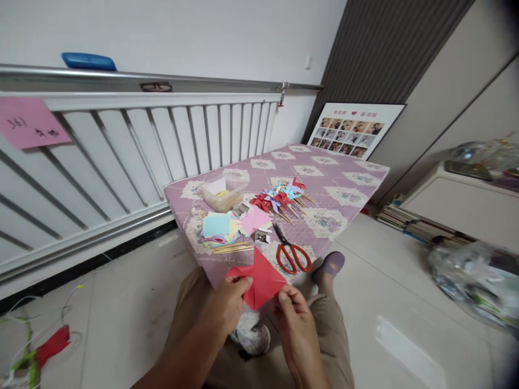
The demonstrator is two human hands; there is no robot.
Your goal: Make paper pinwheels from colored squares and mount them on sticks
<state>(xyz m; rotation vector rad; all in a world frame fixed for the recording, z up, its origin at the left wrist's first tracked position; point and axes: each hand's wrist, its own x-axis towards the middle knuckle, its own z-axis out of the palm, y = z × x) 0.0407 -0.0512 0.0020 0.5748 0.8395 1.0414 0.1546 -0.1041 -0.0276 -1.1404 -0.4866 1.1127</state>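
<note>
A red paper square with slits cut into it is held up over the near end of the table. My left hand pinches its left side, where one flap is folded over. At its right corner, the thumb and fingers of my right hand are closed on the paper. Just beyond lie scissors with orange handles. Near them are a pink paper square, a small box of metal pins, a stack of coloured paper squares and several thin wooden sticks.
Finished paper pinwheels on sticks lie in a pile on the patterned tablecloth. A clear plastic tub holds more sticks. Behind the table runs a white radiator. A framed photo board leans at the far end.
</note>
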